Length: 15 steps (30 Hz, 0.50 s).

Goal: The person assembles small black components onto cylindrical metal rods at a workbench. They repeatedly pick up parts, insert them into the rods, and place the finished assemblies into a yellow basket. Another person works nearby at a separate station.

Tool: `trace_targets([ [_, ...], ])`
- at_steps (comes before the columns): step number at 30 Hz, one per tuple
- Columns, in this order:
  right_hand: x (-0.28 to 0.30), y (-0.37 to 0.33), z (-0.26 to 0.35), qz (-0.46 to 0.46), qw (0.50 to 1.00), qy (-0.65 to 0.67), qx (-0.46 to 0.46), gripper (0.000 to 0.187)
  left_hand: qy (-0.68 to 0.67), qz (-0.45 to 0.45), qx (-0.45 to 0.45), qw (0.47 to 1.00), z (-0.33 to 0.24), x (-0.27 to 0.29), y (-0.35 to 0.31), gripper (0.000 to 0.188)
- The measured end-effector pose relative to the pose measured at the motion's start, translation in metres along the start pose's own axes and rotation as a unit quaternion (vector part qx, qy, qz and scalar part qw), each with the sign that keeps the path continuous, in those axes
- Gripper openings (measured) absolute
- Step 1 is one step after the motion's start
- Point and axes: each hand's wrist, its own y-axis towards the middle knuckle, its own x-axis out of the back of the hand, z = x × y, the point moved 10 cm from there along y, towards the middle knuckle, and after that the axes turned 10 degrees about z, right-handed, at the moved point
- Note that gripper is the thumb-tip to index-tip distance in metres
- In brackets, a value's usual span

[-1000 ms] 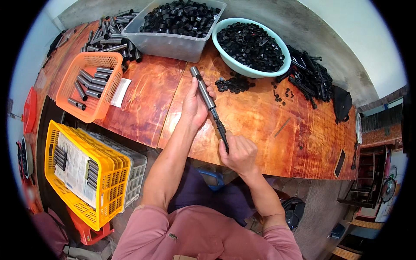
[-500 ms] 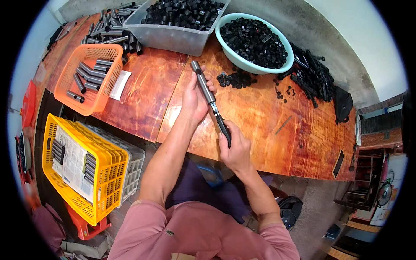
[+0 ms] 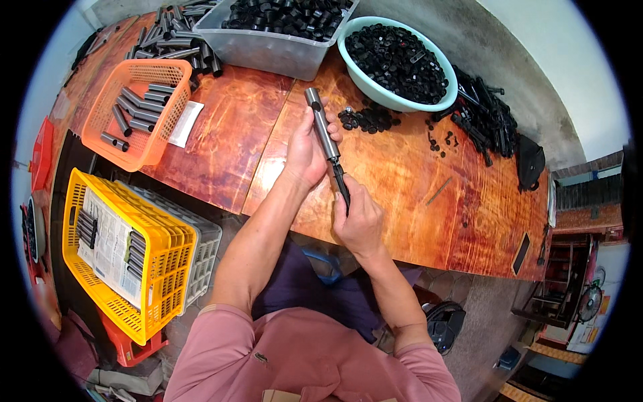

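A grey metal tube with a hole near its upper end is gripped in my left hand, tilted over the wooden table. My right hand is closed on a slim black rod-shaped part, its fingers covering the lower end. The upper end of this black part meets the lower mouth of the tube, in line with it. How far it reaches inside is hidden. Beyond my left hand lies a loose cluster of small black round pieces.
A clear bin and a pale green basin of black pieces stand at the back. Left are an orange basket of tubes, a tube pile and a yellow crate. Black parts lie heaped at right.
The black part has moved up toward the tube; the shiny length that showed between them is now mostly hidden. Both hands are closer together.
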Motion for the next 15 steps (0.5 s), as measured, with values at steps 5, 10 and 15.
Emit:
trace_targets([
  [5, 0.002, 0.001, -0.001, -0.014, 1.0, -0.013, 0.006, 0.038, 0.004, -0.017, 0.033, 0.999, 0.008, 0.001, 0.003, 0.038],
  [10, 0.014, -0.002, -0.004, -0.029, 1.0, -0.006, -0.01, 0.036, 0.085, 0.007, 0.044, 0.995, 0.017, -0.035, -0.032, 0.035],
  [15, 0.026, -0.015, 0.006, -0.086, 0.996, -0.002, 0.009, 0.038, 0.223, 0.048, 0.048, 0.972, 0.041, -0.055, -0.081, 0.045],
])
